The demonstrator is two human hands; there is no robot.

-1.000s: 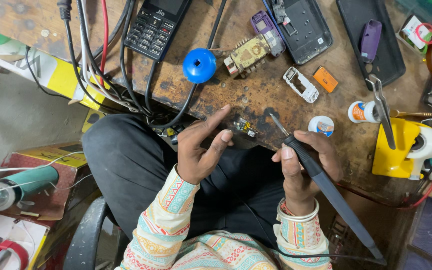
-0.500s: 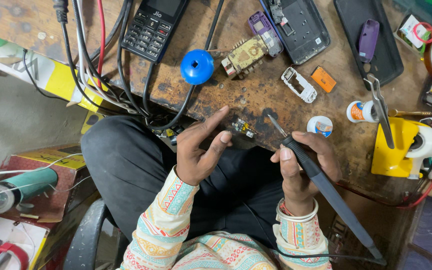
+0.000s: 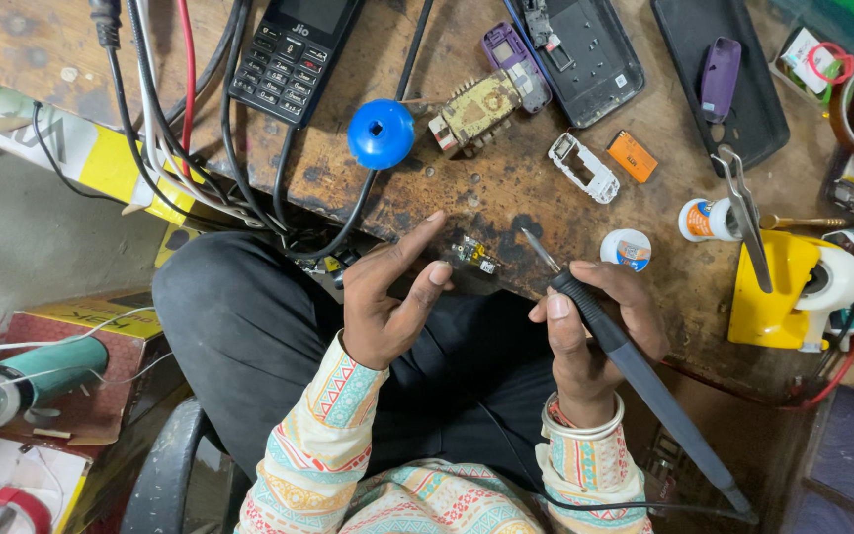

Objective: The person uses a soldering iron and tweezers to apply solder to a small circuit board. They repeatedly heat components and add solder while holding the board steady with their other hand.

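My right hand (image 3: pixel 590 331) grips a black soldering iron (image 3: pixel 635 371) like a pen, its metal tip (image 3: pixel 539 247) pointing up-left over the worn wooden bench edge. A small circuit part (image 3: pixel 473 253) lies on the bench between the two hands. My left hand (image 3: pixel 387 297) hovers just left of it, fingers apart, forefinger stretched toward the part, holding nothing. The iron's cord runs off to the lower right.
On the bench (image 3: pixel 467 193) lie a black keypad phone (image 3: pixel 294 59), a blue round cap (image 3: pixel 381 133), a purple phone shell with board (image 3: pixel 491 94), a black phone back (image 3: pixel 585 44), a small flux tin (image 3: pixel 627 247), tweezers (image 3: pixel 743 213) and a yellow tape dispenser (image 3: pixel 788 287). Cables hang at the left.
The left forefinger has stretched out a little toward the small part. The right hand and iron have barely moved.
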